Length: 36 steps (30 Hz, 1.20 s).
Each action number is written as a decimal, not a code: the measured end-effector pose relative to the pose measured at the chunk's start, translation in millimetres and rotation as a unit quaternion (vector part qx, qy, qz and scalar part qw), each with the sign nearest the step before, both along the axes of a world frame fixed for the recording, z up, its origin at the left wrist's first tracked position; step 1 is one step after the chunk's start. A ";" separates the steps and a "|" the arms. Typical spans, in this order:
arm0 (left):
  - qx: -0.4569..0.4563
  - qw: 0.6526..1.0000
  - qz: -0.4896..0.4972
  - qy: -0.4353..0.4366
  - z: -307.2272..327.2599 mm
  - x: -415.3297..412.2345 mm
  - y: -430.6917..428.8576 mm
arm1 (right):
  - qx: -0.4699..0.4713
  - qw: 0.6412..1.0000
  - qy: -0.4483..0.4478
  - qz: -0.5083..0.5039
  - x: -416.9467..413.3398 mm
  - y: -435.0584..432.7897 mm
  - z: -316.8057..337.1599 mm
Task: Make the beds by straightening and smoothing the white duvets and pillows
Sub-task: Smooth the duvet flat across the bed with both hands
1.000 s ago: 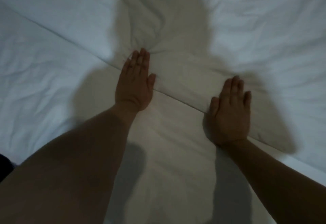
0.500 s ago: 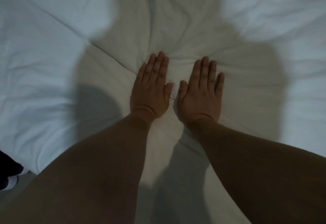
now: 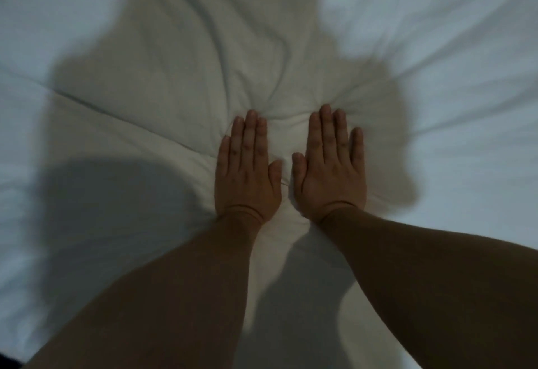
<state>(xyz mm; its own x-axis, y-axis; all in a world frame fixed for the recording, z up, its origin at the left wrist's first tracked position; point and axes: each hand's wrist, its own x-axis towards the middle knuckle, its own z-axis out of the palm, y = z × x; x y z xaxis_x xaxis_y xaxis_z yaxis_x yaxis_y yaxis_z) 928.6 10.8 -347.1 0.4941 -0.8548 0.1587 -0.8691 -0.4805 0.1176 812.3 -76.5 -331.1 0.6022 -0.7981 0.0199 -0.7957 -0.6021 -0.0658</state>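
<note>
both hands pressed flat on the white duvet

the left hand (image 3: 247, 173) and right hand (image 3: 332, 165) lie palm down, side by side and just apart, fingers straight and together, grasping nothing. the white duvet (image 3: 174, 83) fills the whole view beneath them; creases fan out from its surface just beyond the fingertips, and a seam (image 3: 122, 117) runs diagonally in from the left toward the hands. no writing or label can be read. the person's shadow (image 3: 116, 208) darkens the cloth around both forearms.

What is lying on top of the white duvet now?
Two bare hands, left hand and right hand, press flat on the wrinkled white duvet. What is beneath the duvet is covered.
</note>
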 end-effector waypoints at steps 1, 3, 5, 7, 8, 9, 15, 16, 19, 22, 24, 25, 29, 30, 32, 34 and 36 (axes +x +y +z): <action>-0.005 1.000 -0.002 0.001 0.1 0.1 -0.6 | -0.006 1.000 0.004 -0.001 0.5 -0.6 -0.6; -0.017 1.000 -0.002 0.004 2.7 0.4 -2.1 | -0.008 1.000 0.010 -0.002 0.8 -1.8 0.7; -0.028 1.000 -0.006 0.009 4.8 -0.1 -1.0 | -0.003 1.000 0.016 -0.007 0.2 -1.3 2.3; -0.031 0.999 -0.009 0.008 4.4 0.5 -0.1 | -0.008 1.000 0.025 -0.013 1.3 -0.5 3.1; -0.033 0.999 -0.009 0.009 3.9 0.9 0.1 | -0.013 0.999 0.028 -0.014 1.8 -0.3 3.4; -0.037 0.999 -0.008 0.010 3.5 0.9 0.6 | -0.017 0.999 0.031 -0.013 1.9 0.0 3.3; -0.037 0.999 -0.011 0.007 3.9 1.2 0.5 | -0.019 0.999 0.036 -0.016 1.7 0.5 3.1; -0.033 0.999 -0.011 0.010 3.9 1.5 1.2 | -0.016 0.999 0.034 -0.016 1.9 0.8 3.6; -0.024 0.999 -0.019 0.017 4.2 2.2 2.5 | -0.015 1.000 0.020 -0.019 1.5 0.6 2.5; -0.008 1.000 -0.019 0.018 6.4 2.2 -0.1 | -0.007 1.000 0.013 -0.018 0.5 -0.1 3.3; 0.002 1.000 -0.015 0.010 6.7 1.5 -1.1 | -0.005 1.000 0.013 -0.017 0.7 -0.7 4.3; 0.006 1.000 -0.011 0.010 6.7 1.5 -0.9 | -0.005 1.000 0.014 -0.017 0.8 -1.0 5.2; 0.013 1.000 -0.012 0.014 11.2 0.0 -3.7 | -0.003 1.000 0.019 -0.016 -1.4 -1.9 4.7; 0.020 1.000 -0.015 0.015 15.3 -1.9 -5.2 | -0.001 1.000 0.021 -0.018 -2.1 -2.6 4.6; 0.043 0.998 -0.037 0.012 27.1 -0.7 -2.3 | 0.010 0.999 0.026 -0.018 -1.1 -2.2 7.4; 0.059 0.996 -0.072 -0.011 39.8 17.7 3.1 | 0.019 0.999 0.026 -0.022 -1.1 -2.1 11.5; 0.044 0.995 -0.083 -0.045 48.0 65.4 7.9 | 0.029 0.999 0.020 -0.023 -2.8 -0.9 15.6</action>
<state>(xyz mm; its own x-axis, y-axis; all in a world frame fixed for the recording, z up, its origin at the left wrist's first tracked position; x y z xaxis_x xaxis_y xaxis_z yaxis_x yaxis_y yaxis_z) 994.1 18.6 -299.1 0.3317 -0.9361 0.1168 -0.9425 -0.3341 -0.0005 809.5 -77.4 -315.6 0.5644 -0.8240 -0.0502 -0.8251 -0.5610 -0.0674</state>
